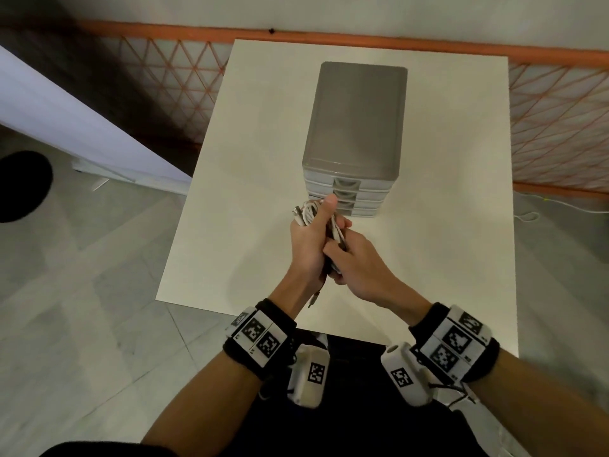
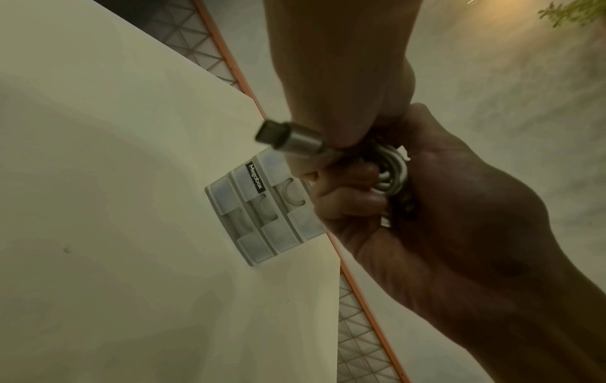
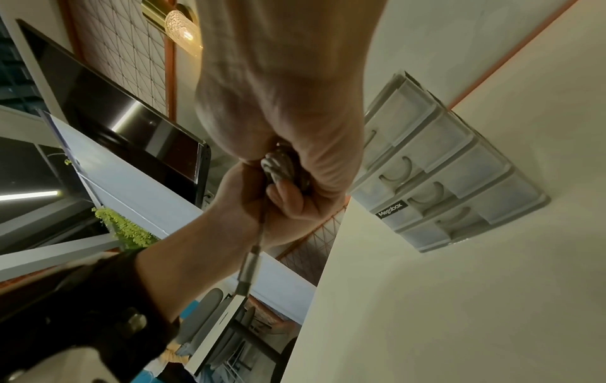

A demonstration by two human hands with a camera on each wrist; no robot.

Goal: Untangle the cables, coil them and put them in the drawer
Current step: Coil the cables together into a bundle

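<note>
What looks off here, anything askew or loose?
One thing: a metal plug end dangles loose below the cable bundle that the left hand and right hand grip together above the table. The drawer unit sits square, all drawers shut.

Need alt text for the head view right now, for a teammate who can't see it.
Both hands, left and right, grip a bundle of cables above a white table, one plug dangling below. Behind them stands a grey drawer unit, every visible drawer shut.
</note>
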